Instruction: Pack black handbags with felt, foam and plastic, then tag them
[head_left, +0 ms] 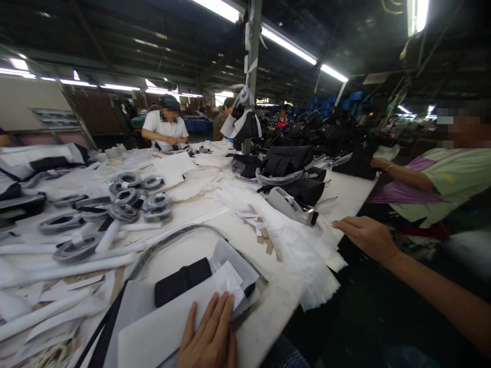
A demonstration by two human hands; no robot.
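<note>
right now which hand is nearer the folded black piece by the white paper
Left. The left hand rests on the white paper beside the folded black piece; the right hand is farther off, well to its right.

Lays the left hand palm down, with fingers pointing forward and the little finger spread apart. Holds the bare right forearm outstretched, with the right hand raised, nearly straight, its fingertips turned leftward.

Lit by long white fluorescent tubes, roofed by a dark beamed ceiling, furnished with a broad white surface, bounded at left by a pale flat panel.
</note>
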